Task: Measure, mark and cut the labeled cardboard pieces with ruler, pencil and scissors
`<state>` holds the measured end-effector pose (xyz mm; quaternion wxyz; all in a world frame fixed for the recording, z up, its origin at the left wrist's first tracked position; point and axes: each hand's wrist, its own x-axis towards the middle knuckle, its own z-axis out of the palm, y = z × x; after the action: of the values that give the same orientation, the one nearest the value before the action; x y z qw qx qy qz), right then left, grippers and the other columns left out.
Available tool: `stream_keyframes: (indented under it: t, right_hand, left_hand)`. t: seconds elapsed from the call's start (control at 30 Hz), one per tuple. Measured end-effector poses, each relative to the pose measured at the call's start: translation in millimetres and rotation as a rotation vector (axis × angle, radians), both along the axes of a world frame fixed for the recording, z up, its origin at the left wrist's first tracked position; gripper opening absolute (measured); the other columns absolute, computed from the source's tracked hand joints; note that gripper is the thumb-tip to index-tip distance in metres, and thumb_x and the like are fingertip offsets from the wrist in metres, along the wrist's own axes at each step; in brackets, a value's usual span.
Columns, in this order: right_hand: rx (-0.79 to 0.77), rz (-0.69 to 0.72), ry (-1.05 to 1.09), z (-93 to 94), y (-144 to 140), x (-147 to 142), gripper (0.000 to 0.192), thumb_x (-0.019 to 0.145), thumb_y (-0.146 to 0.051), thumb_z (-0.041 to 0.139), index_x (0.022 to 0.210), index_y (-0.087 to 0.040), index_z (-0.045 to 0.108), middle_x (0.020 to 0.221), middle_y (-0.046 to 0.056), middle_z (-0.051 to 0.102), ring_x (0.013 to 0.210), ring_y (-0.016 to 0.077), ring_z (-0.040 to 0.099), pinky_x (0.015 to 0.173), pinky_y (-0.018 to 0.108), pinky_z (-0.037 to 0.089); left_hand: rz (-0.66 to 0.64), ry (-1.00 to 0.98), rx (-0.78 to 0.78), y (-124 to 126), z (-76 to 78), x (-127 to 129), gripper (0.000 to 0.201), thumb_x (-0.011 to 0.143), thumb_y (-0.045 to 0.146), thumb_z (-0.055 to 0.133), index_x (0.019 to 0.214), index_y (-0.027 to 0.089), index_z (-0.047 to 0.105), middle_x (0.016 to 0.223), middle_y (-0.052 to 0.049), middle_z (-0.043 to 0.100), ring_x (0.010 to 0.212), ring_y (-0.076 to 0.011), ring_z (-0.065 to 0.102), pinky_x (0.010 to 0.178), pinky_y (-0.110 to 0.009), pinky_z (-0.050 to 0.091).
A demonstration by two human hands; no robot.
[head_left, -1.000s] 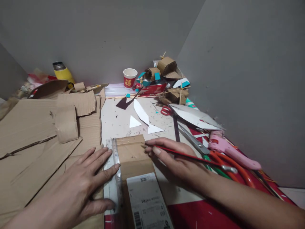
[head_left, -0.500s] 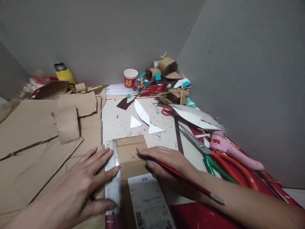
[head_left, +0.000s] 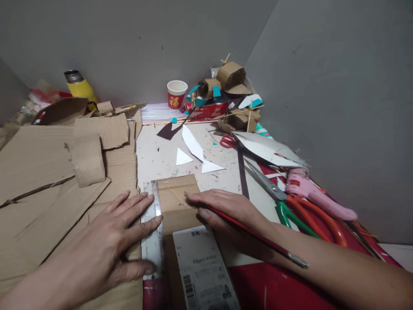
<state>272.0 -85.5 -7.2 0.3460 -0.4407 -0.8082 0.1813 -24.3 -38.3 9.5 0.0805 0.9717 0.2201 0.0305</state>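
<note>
My left hand (head_left: 112, 241) lies flat with its fingers spread, the fingertips pressing on a clear ruler (head_left: 157, 206). The ruler runs lengthwise along the left edge of a brown cardboard piece (head_left: 179, 198). A white printed label (head_left: 203, 262) is stuck on the near part of that cardboard. Over the cardboard's right side, my right hand (head_left: 230, 215) is closed on a slim dark red pencil (head_left: 258, 239). Its silver end points back toward my forearm, while my fingers hide its tip.
Large cardboard sheets (head_left: 41, 159) cover the left side. White paper cutouts (head_left: 192, 142) lie ahead. To the right are big scissors (head_left: 274, 189), a pink glue gun (head_left: 319, 200) and small red scissors (head_left: 227, 141). A paper cup (head_left: 177, 95) and yellow bottle (head_left: 80, 87) stand at the back.
The view has tilted down slightly, so the background things sit a little higher in the picture. Both hands keep nearly the same place on the ruler and cardboard.
</note>
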Motion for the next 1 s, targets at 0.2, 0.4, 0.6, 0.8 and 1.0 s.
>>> stream_keyframes:
  t: [0.2,0.4,0.6,0.8,1.0]
  right_hand:
    - [-0.048,-0.010,0.035,-0.1,-1,2,0.031,0.091,-0.016,0.053,0.117,-0.025,0.067,0.108,0.006,0.077,0.097,0.0201,0.074,0.084,0.033,0.060]
    - [0.009,0.010,0.035,-1.8,0,2,0.032,0.091,-0.014,0.054,0.119,-0.024,0.066,0.107,0.006,0.077,0.095,0.0188,0.074,0.083,0.031,0.060]
    - [-0.023,-0.013,0.028,-1.9,-1,1,0.031,0.092,-0.016,0.053,0.119,-0.025,0.067,0.107,0.007,0.077,0.096,0.0206,0.074,0.083,0.033,0.061]
    - [-0.078,-0.053,0.037,-4.8,-6,0,0.031,0.091,-0.018,0.057,0.119,-0.026,0.068,0.112,0.007,0.075,0.099,0.0236,0.073,0.088,0.038,0.060]
    - [-0.490,-0.197,0.263,20.6,-11,-8,0.022,0.093,-0.032,0.060,0.111,-0.023,0.071,0.103,0.008,0.078,0.095,0.0238,0.075,0.084,0.035,0.063]
  left_hand:
    - [0.005,-0.016,-0.013,-1,-0.3,1,0.074,0.083,0.061,0.064,0.147,0.033,0.042,0.158,-0.011,0.034,0.141,-0.0370,0.037,0.111,-0.063,0.033]
    - [0.015,0.017,-0.015,-3,2.2,3,0.073,0.083,0.062,0.063,0.147,0.033,0.043,0.157,-0.013,0.035,0.142,-0.0369,0.036,0.111,-0.063,0.032]
    - [0.038,-0.003,-0.062,-5,7.2,6,0.070,0.082,0.057,0.067,0.144,0.031,0.049,0.156,-0.014,0.037,0.142,-0.0376,0.036,0.112,-0.061,0.032]
    - [0.051,0.011,-0.101,-5,8.6,11,0.065,0.080,0.057,0.068,0.137,0.028,0.057,0.153,-0.016,0.044,0.140,-0.0383,0.040,0.112,-0.063,0.031]
    - [0.019,-0.014,-0.092,-5,4.3,10,0.065,0.080,0.054,0.068,0.137,0.024,0.057,0.147,-0.024,0.048,0.135,-0.0442,0.044,0.106,-0.069,0.034]
